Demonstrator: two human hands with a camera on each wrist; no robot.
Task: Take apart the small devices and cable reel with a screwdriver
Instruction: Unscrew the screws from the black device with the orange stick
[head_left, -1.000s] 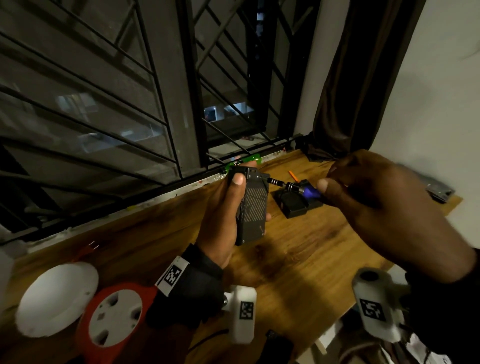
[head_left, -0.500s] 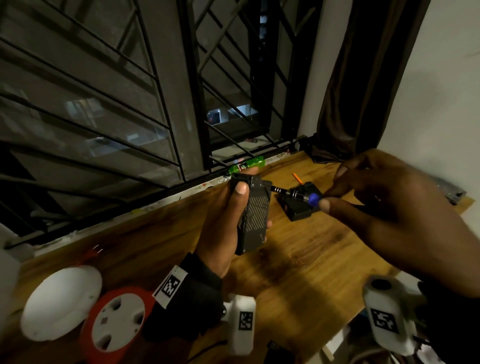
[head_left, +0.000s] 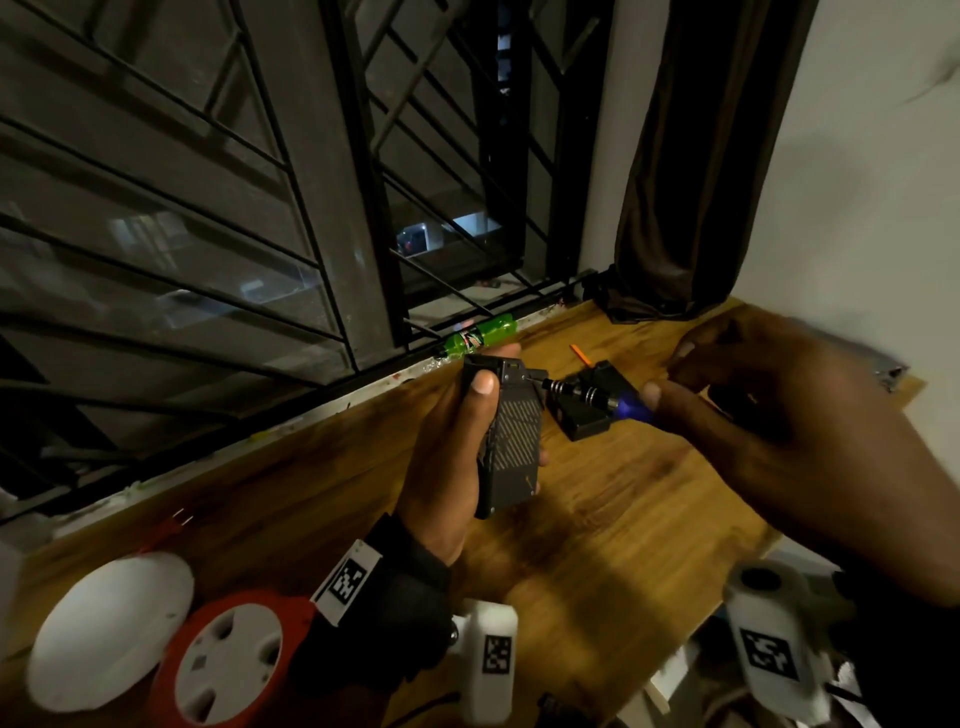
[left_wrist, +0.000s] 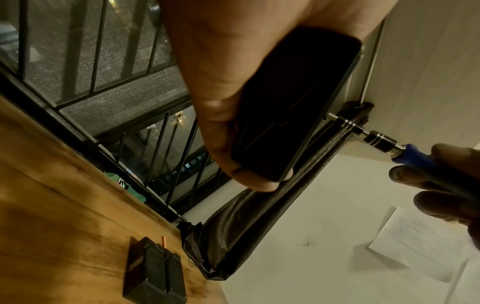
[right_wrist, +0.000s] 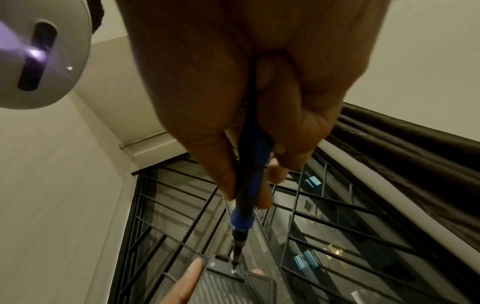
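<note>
My left hand (head_left: 452, 457) is wrapped around the black device (head_left: 511, 441), thumb on its top edge, holding it upright above the wooden table (head_left: 623, 545). My right hand (head_left: 779, 426) pinches the blue-handled screwdriver (head_left: 597, 397), its tip set into a screw at the device's upper corner. A second black device (left_wrist: 153, 271) lies beyond the screwdriver; the red cable reel (head_left: 228, 660) sits by my left wrist.

Home: curtain (head_left: 691, 156), barred window (head_left: 260, 182), wooden table (head_left: 597, 519)

black sleeves (head_left: 410, 613) carry square-coded tags (head_left: 347, 582), with white coded wrist cameras (head_left: 491, 657).
</note>
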